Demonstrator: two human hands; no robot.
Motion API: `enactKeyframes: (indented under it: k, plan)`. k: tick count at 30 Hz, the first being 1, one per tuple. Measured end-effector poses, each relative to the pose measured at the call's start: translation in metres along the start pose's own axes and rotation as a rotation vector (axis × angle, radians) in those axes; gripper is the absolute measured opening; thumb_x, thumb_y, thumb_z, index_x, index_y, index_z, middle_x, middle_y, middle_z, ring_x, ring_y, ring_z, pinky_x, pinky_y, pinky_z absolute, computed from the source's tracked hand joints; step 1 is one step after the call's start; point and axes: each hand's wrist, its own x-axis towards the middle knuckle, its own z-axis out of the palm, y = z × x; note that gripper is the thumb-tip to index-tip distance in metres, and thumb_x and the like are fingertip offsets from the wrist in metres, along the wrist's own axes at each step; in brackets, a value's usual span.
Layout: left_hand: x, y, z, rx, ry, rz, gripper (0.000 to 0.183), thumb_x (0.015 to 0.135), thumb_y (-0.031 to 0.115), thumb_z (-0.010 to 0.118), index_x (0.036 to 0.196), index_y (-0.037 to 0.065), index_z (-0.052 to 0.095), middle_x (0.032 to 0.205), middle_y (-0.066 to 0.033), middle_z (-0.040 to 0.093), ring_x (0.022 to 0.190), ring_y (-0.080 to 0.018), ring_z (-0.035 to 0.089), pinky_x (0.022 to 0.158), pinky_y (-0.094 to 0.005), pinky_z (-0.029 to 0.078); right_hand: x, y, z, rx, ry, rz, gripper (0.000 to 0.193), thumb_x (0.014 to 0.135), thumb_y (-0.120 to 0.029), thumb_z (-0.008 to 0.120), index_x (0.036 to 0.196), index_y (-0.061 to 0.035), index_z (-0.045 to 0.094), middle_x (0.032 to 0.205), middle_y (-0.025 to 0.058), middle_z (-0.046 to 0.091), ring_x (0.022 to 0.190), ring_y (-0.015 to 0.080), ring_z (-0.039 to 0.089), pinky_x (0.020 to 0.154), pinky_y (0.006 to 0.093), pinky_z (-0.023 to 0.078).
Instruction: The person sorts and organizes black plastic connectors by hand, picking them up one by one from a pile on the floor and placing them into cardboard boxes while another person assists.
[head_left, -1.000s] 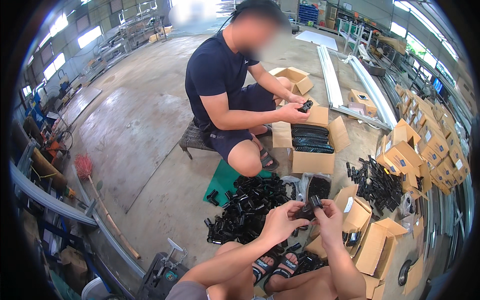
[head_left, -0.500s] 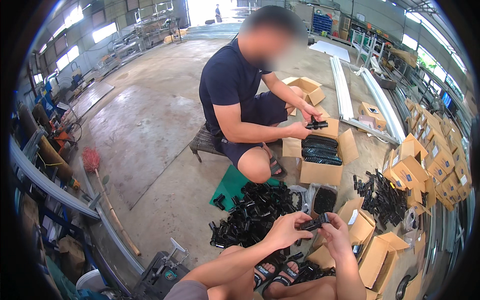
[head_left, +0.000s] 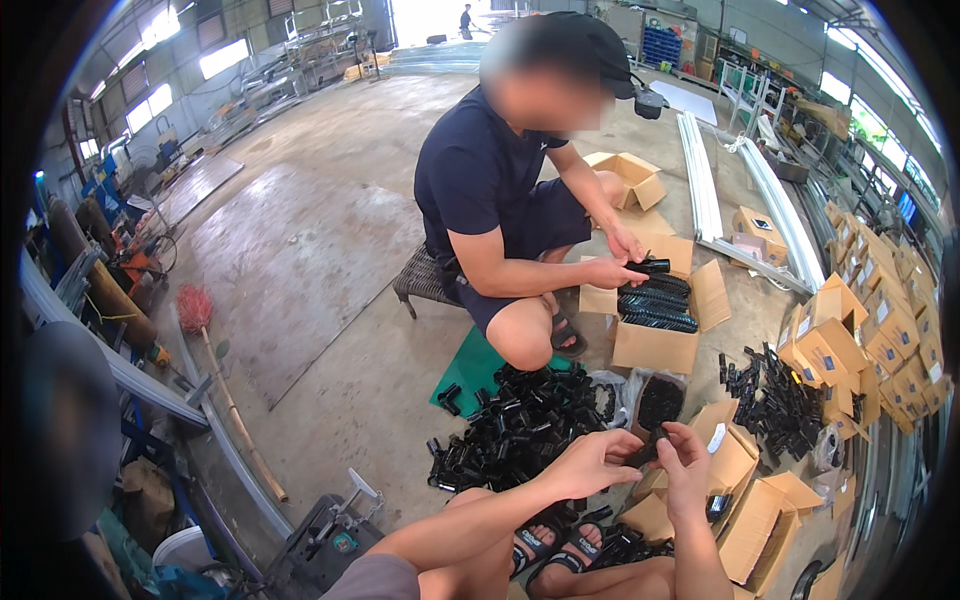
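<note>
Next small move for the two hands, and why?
Probably turn the black part slightly between the fingertips to expose its covered side. The left hand and right hand both have fingers on it, so a small turn looks well supported, and those fingers hide much of its surface from this view.

- Black part (head_left: 646,455): small, short, visible surface dark throughout; finer detail partly covered, too small to make out.
- Pose: tilted, upper end toward the right.
- Position: held up in the air between left hand (head_left: 597,463) and right hand (head_left: 684,464), touching both.
</note>
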Motion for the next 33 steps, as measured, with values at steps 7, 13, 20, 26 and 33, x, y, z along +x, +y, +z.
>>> enactKeyframes:
  k: [7,13,20,26,33]
  plan:
    - [-0.001,-0.001,0.001,0.056,-0.041,0.026,0.046,0.09,0.004,0.073,0.131,-0.003,0.053,0.125,-0.0156,0.064,0.119,-0.0195,0.061,0.101,-0.0355,0.052,-0.001,-0.002,-0.002,-0.08,0.029,-0.012,0.025,0.095,-0.007,0.068,0.118,0.0008,0.066,0.094,0.0021,0.062,0.08,0.009,0.06,0.067,0.0248,0.056]
    - [-0.002,0.006,0.0,-0.025,-0.067,-0.034,0.051,0.091,0.006,0.072,0.136,-0.001,0.049,0.126,-0.0153,0.063,0.122,-0.0208,0.059,0.101,-0.0354,0.051,-0.003,-0.001,-0.006,-0.1,0.016,-0.028,0.029,0.094,-0.006,0.07,0.122,0.0022,0.067,0.099,0.0045,0.067,0.085,0.0087,0.062,0.07,0.0233,0.054]
    - [-0.006,0.017,-0.001,0.158,-0.018,0.049,0.05,0.089,0.007,0.075,0.134,-0.002,0.053,0.121,-0.0162,0.068,0.113,-0.0216,0.066,0.096,-0.0349,0.055,-0.005,0.001,-0.003,-0.165,0.064,-0.097,0.027,0.092,-0.004,0.072,0.118,0.0028,0.071,0.104,0.0047,0.07,0.09,0.01,0.063,0.083,0.0239,0.05]
    - [-0.009,0.009,0.004,-0.001,-0.015,0.051,0.052,0.084,0.009,0.079,0.129,-0.005,0.056,0.118,-0.0189,0.07,0.111,-0.0255,0.068,0.097,-0.0381,0.055,-0.007,-0.001,-0.001,-0.193,0.083,-0.086,0.024,0.091,-0.004,0.072,0.114,0.0032,0.073,0.104,0.0058,0.071,0.092,0.0106,0.064,0.083,0.0233,0.05]
    - [-0.002,0.01,0.015,-0.185,-0.049,0.0,0.049,0.086,0.002,0.077,0.129,-0.004,0.056,0.115,-0.0129,0.069,0.105,-0.017,0.066,0.094,-0.0321,0.053,-0.009,-0.02,-0.002,-0.277,0.092,-0.143,0.026,0.091,-0.001,0.071,0.116,0.004,0.072,0.104,0.0076,0.069,0.092,0.0121,0.065,0.081,0.0237,0.051]
